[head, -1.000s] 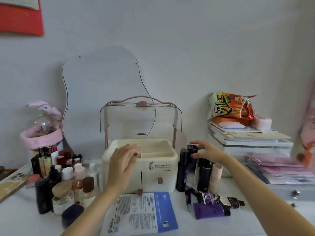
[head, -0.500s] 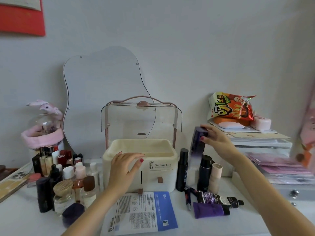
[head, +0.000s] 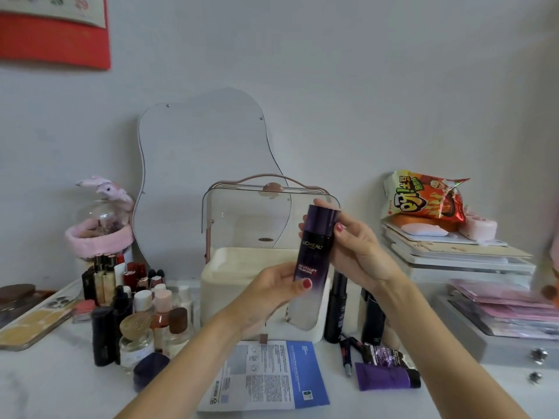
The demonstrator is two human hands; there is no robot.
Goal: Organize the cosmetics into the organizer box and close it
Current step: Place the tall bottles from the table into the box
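Observation:
A tall purple bottle that fades to frosted white is held upright in front of the cream organizer box. My right hand grips its dark cap end from the right. My left hand holds its lower half, thumb on the label. The box's clear lid with a pink handle stands raised behind the open top tray. Dark bottles and a purple tube remain right of the box; many small bottles stand to its left.
A blue and white sachet lies on the table in front of the box. A wavy mirror leans on the wall behind. Stacked boxes with a snack bag sit at right, a drawer unit below them. A phone lies at left.
My right hand lifted the purple bottle from the table right of the box and brought it in front of the box. My left hand left the box rim and took the bottle's lower half.

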